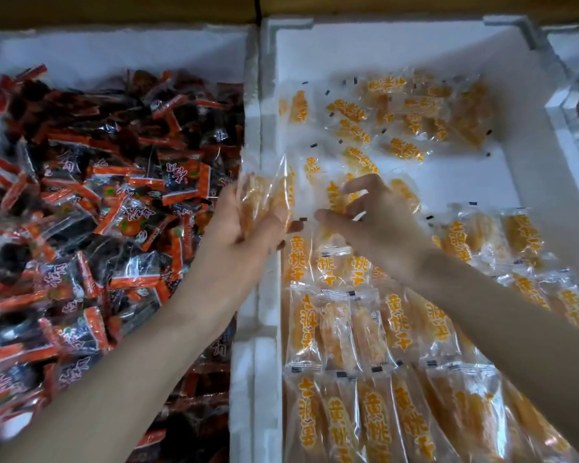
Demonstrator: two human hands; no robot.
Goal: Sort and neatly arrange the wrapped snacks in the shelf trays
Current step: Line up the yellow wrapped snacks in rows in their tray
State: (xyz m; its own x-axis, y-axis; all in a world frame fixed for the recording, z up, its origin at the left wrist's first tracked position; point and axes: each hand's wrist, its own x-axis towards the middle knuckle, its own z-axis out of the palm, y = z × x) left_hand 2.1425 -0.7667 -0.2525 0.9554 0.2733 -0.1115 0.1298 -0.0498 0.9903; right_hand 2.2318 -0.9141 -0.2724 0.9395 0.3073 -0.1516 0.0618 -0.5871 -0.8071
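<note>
head view: gathering loose yellow snack packets (401, 148) in the right foam tray (266, 105)
left hand (244, 235) grips a bundle (264, 198) of them over the tray's left rim; right hand (381, 222) curls over a loose packet, grasp unclear; next, likely: square the bundle, extend the neat rows (348, 329)

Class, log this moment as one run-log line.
left hand: holds yellow snack packs | right hand: over loose packs, grip unclear | white tray: neat rows near, loose far
</note>
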